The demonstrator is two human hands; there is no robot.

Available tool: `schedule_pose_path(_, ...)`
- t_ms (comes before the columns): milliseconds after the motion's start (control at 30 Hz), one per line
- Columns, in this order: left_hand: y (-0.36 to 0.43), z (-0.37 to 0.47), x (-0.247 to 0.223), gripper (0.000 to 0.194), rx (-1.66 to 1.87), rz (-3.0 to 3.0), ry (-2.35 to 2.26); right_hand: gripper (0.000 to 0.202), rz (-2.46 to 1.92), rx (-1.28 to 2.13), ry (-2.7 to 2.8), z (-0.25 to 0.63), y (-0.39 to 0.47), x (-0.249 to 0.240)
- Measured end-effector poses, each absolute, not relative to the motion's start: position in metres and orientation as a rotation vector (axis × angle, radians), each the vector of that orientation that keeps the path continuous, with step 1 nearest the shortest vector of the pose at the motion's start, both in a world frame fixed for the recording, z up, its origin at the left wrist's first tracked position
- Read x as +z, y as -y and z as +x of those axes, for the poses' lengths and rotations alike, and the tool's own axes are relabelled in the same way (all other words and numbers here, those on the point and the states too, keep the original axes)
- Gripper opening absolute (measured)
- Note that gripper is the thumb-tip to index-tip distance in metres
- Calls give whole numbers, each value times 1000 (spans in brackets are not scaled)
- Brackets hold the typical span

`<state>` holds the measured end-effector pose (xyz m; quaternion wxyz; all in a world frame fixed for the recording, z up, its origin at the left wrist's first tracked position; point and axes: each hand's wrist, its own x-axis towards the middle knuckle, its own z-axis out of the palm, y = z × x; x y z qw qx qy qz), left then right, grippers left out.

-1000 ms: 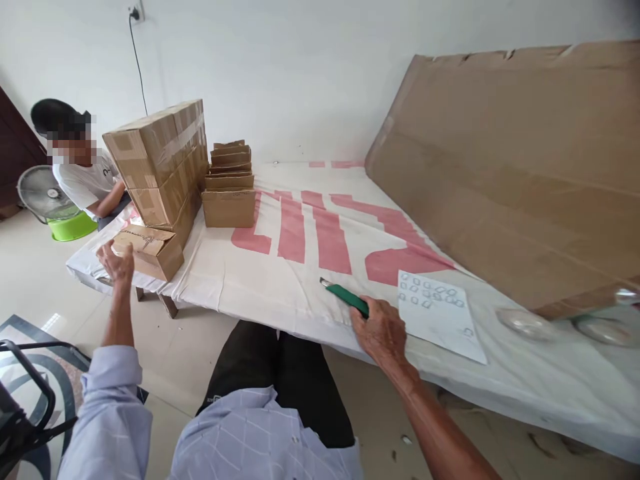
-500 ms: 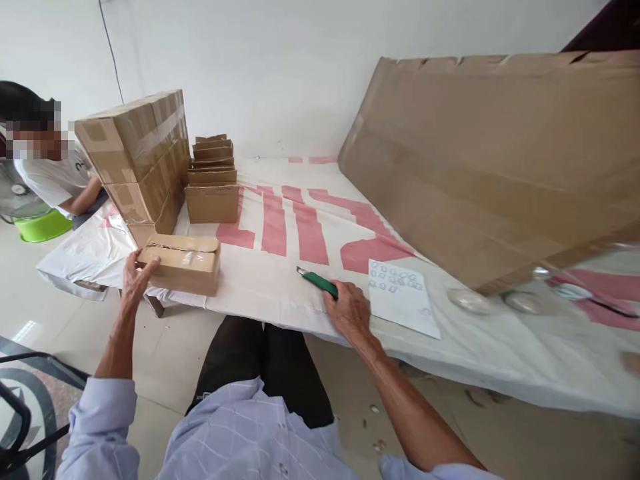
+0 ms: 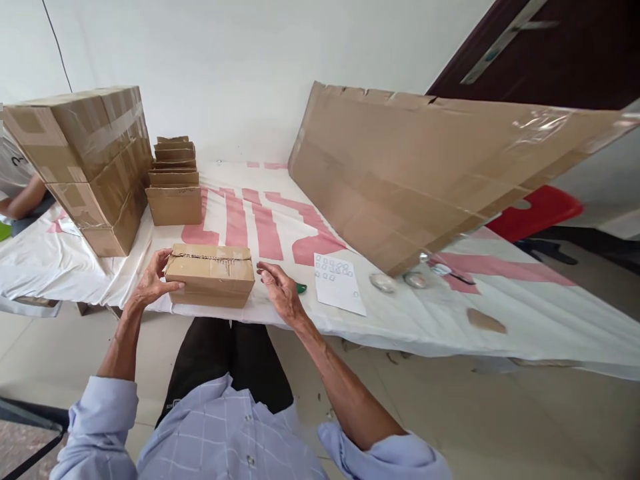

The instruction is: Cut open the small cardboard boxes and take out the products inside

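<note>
A small cardboard box [image 3: 210,275] sits near the table's front edge, its top seam slit and ragged, with shiny tape across it. My left hand [image 3: 154,279] grips its left end, thumb on the front and fingers at the back corner. Just off the box's right end is my right hand [image 3: 280,288], fingers loosely bent and apart from the thumb, with no object visible in it. A green utility knife [image 3: 301,288] lies on the cloth beside that hand, which hides most of it. Farther right is a paper sheet [image 3: 337,283] with hand-drawn marks.
Taped boxes [image 3: 100,157] are stacked at the left. Several flattened or open cartons [image 3: 175,205] stand in a row beside them. A large cardboard sheet [image 3: 400,173] leans at the right, with tape rolls [image 3: 383,283] near its lower corner. Another person's arm [image 3: 27,198] shows far left.
My right hand has let go of the utility knife, left it on the table, and moved left toward the box's end. My left hand keeps hold of the box. The view has turned right.
</note>
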<state>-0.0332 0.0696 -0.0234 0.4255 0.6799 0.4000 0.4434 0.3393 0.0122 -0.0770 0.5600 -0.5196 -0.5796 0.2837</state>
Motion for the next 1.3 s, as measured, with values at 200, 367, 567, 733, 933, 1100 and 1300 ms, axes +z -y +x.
schedule_pose_path(200,-52,-23,-20,88,1092,1690,-1013,69,-1172,735,1382,327,-4,-55)
schedule_pose_path(367,-36,-21,-16,84,1071,1717,-1045,71,-1216,718,1416,333,-1,-54)
schedule_pose_path(567,-32,-22,-10,72,1018,1816,-1089,71,-1235,727,1420,333,1,-50)
schedule_pose_path(733,-30,-25,-11,74,998,1850,-1104,69,-1229,711,1416,333,2,-51)
schedule_pose_path(933,-26,-23,-9,72,996,1813,-1110,63,-1226,658,1468,335,1,-51)
schedule_pose_path(1100,-21,-19,-6,65,1016,1749,-1131,54,-1223,612,1499,335,2,-48)
schedule_pose_path(1300,-16,-17,-5,77,1001,1724,-1099,42,-1176,639,1505,336,0,-42)
